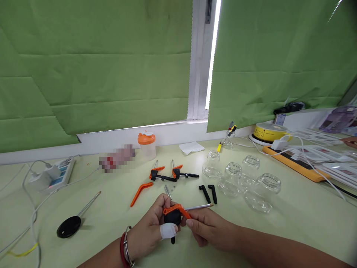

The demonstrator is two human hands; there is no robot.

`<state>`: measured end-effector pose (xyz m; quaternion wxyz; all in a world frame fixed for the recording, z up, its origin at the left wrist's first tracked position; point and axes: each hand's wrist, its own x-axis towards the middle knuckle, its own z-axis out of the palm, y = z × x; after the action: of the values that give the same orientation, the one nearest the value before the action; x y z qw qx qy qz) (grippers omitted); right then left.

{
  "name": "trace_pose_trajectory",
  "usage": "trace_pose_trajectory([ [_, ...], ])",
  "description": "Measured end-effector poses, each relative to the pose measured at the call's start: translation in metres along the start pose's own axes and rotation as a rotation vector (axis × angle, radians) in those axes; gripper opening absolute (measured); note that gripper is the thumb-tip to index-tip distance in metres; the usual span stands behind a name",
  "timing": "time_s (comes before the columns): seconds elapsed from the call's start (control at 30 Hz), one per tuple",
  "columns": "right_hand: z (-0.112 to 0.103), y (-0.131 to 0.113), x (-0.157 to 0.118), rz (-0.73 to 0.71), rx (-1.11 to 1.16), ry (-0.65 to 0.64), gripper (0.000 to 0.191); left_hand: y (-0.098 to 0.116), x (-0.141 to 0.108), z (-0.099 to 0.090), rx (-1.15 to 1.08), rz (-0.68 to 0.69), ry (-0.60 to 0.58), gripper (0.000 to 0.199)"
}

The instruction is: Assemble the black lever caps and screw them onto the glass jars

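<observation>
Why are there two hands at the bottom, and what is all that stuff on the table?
There's no robot here! A person is wearing a camera on their head, looking forward and down, so you see what is in front of them. Those are their own bare hands.

The left hand holds a black rounded part with an orange lever on it. The right hand pinches the end of that lever. A thin metal tube points out to the right.

On the pale green table lie a loose orange lever and two black arm-shaped pieces. Beyond them are four clear jars on the right, and a cup with an orange lid near the wall.
</observation>
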<state>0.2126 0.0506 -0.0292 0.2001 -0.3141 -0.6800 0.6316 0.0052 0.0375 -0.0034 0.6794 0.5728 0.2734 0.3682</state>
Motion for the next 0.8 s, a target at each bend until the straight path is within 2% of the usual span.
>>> trace_pose_trajectory([
  [0.8,0.0013,-0.0054,-0.0005,0.008,-0.042,-0.014,0.048,-0.0032,0.0,-0.0026,-0.059,-0.008,0.051,0.044],
])
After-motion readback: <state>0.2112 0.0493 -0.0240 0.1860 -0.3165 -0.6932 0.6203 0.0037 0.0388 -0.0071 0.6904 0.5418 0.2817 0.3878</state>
